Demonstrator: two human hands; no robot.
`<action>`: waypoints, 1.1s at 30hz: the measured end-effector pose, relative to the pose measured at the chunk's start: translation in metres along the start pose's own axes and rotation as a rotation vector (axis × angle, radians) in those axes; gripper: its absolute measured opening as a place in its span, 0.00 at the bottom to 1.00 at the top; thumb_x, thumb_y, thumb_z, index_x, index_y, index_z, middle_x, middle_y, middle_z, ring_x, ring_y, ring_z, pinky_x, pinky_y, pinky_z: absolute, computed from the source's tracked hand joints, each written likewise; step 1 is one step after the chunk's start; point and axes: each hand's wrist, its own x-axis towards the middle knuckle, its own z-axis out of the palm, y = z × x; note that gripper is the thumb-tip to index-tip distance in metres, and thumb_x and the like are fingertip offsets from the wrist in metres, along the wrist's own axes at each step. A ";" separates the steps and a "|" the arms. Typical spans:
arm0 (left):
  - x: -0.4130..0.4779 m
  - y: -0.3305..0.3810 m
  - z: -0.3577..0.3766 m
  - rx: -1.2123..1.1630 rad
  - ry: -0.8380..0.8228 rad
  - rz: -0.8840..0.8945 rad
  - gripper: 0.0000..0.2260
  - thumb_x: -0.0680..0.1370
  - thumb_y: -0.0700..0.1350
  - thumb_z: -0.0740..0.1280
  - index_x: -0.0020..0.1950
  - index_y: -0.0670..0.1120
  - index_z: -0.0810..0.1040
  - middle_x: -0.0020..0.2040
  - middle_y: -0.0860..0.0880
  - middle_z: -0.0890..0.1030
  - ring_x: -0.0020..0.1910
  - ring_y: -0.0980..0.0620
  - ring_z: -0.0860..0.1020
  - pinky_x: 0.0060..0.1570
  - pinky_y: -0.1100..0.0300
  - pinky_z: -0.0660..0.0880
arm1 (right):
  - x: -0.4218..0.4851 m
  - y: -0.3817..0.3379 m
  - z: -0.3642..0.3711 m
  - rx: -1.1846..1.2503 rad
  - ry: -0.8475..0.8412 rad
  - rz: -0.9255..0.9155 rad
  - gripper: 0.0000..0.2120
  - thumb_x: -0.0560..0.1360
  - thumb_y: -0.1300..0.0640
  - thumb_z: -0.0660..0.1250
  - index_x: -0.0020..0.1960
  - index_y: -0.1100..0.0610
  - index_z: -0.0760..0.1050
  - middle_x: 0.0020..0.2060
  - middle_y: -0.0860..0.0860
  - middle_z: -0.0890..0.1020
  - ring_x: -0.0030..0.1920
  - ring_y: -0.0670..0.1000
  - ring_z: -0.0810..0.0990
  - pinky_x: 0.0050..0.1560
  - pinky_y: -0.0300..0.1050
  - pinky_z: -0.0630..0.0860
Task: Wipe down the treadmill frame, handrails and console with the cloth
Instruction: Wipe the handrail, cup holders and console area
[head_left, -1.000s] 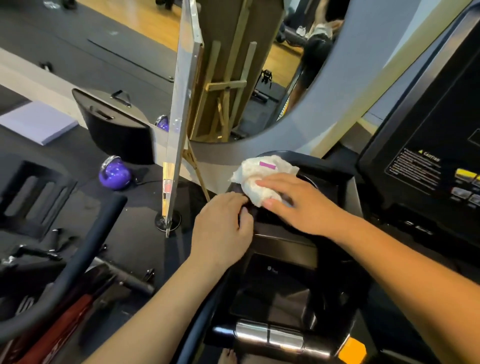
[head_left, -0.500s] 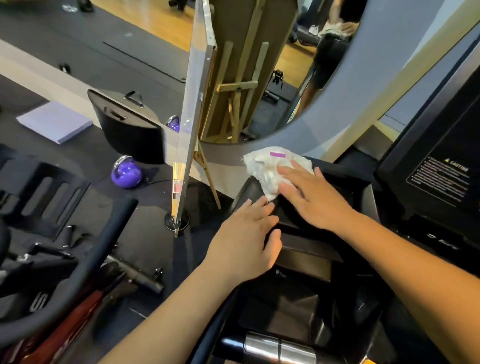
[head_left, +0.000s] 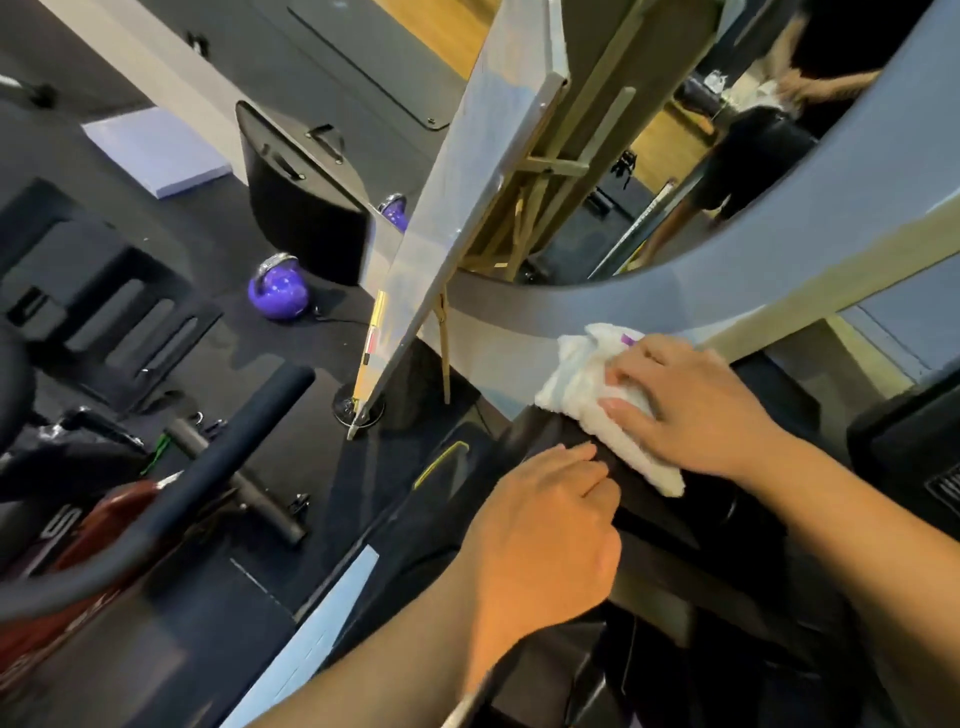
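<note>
Cloth: crumpled white terry cloth (head_left: 597, 405), far left corner of black treadmill console top (head_left: 670, 535).
R hand (head_left: 691, 410): fingers flat, pressing cloth down w/ palm, prob. for wiping pressure.
L hand (head_left: 540, 540): loosely curled, resting on console edge, holds nothing; likely bracing.

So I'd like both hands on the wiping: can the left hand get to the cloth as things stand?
Probably yes. The left hand rests on the treadmill's dark top, fingertips close beside the white cloth under the right hand, nothing between them.
</note>
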 end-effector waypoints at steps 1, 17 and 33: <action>0.000 -0.001 0.001 0.003 -0.007 0.000 0.18 0.72 0.46 0.56 0.45 0.44 0.85 0.46 0.48 0.85 0.55 0.49 0.81 0.65 0.58 0.66 | 0.008 -0.004 0.001 -0.040 -0.021 -0.008 0.23 0.75 0.35 0.50 0.60 0.45 0.73 0.55 0.49 0.74 0.56 0.56 0.73 0.55 0.55 0.70; -0.004 -0.002 0.007 -0.146 0.244 0.038 0.14 0.73 0.40 0.58 0.42 0.40 0.84 0.43 0.44 0.84 0.50 0.44 0.82 0.64 0.56 0.67 | 0.047 -0.009 0.019 0.192 -0.032 0.225 0.17 0.75 0.37 0.53 0.49 0.36 0.80 0.59 0.42 0.81 0.64 0.49 0.75 0.64 0.51 0.70; -0.001 -0.007 0.006 -0.070 0.117 -0.038 0.19 0.73 0.45 0.57 0.56 0.41 0.82 0.61 0.44 0.81 0.69 0.46 0.73 0.73 0.47 0.62 | 0.019 0.044 0.025 0.292 0.198 0.615 0.21 0.76 0.36 0.55 0.58 0.44 0.80 0.57 0.51 0.83 0.60 0.57 0.78 0.59 0.51 0.73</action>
